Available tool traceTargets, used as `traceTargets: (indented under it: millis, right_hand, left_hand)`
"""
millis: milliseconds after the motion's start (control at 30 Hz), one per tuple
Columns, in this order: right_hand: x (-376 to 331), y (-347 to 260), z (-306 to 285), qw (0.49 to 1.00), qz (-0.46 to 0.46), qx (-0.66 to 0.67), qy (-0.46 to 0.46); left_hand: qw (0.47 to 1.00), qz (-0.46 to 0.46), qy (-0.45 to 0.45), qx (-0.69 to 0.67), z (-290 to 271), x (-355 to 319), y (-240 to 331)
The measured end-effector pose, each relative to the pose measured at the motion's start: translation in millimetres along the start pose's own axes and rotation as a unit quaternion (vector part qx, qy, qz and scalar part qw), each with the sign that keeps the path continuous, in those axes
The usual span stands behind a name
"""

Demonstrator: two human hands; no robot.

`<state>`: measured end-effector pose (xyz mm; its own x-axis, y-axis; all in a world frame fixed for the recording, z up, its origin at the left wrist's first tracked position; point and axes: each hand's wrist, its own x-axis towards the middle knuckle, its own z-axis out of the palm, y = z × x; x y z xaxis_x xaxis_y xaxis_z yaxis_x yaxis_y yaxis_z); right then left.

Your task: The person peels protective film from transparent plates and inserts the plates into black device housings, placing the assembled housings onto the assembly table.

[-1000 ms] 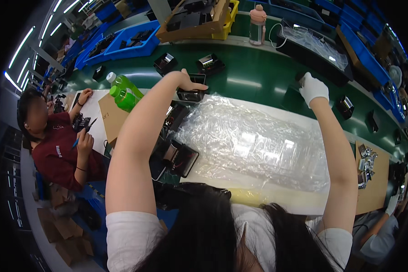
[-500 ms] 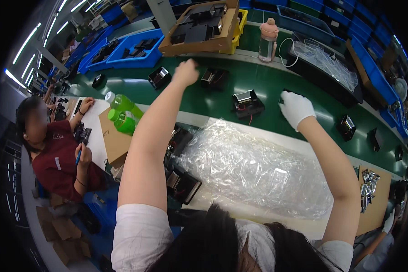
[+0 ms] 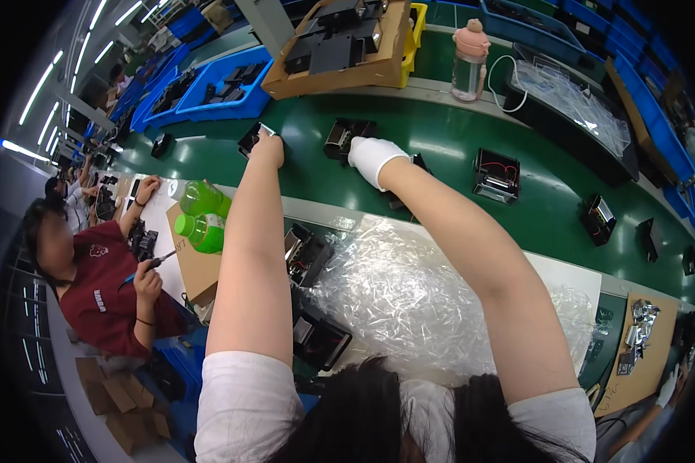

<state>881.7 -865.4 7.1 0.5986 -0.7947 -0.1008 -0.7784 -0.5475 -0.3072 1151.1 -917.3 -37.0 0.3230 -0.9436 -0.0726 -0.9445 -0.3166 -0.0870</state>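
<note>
Several black plastic housings with silvery metal parts lie along the green work surface. My bare left hand [image 3: 266, 149] is closed on the edge of the housing [image 3: 248, 140] farthest left within my reach. My right hand [image 3: 377, 160], in a white glove, is closed at the right edge of a second housing [image 3: 338, 140], its fingertips partly hidden. Under my right wrist, another housing [image 3: 420, 163] is mostly covered. To the right sits an open housing [image 3: 496, 176] with red wires and a silvery bar.
Crumpled clear plastic wrap [image 3: 409, 301] covers the near table. Green bottles [image 3: 205, 231] stand left of my arm, a pink-lidded bottle [image 3: 469, 62] at the back. A cardboard box [image 3: 340, 77] and blue bins [image 3: 228, 89] hold black parts. A person [image 3: 112, 285] works at left.
My left hand has moved left and nearer, onto a housing. My right hand has swung left to the second housing, uncovering the one with red wires. The view has shifted slightly.
</note>
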Motion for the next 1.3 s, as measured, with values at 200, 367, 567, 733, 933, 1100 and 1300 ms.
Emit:
traceTargets:
  millis: [200,367,567,733,933,1100,1300]
  right_hand:
    - [-48.8,12.6,-8.0,0.993,-0.066,0.018,0.099]
    - [-158.5,13.4,-42.1,0.978,-0.085,0.022,0.187]
    - [-257.4,-24.6,-35.5,0.979,-0.094,0.110,0.144]
    - [-291.9,-78.0,16.2,0.987,-0.145,0.041,0.049]
    - [-297.7,-86.4,41.2,0.975,-0.105,0.136,0.140]
    - [-306.0,-61.2,26.8,0.975,0.085,0.031,0.202]
    - [-294.3,-67.0,19.5,0.980,0.190,-0.001,0.058]
  left_hand:
    - [0.990,0.140,0.001,0.013,-46.7,-17.1,31.9]
    - [0.951,0.251,-0.178,0.011,-131.4,-115.0,95.8]
    - [0.881,0.400,-0.243,0.070,-119.7,-200.8,80.3]
    - [0.884,0.415,-0.205,0.070,-99.1,-228.6,48.2]
    - [0.903,0.398,-0.160,0.028,-145.3,-257.5,51.4]
    - [0.823,0.505,-0.204,-0.163,-145.3,-295.0,104.5]
    - [0.808,0.513,-0.280,-0.070,-100.3,-287.7,145.7]
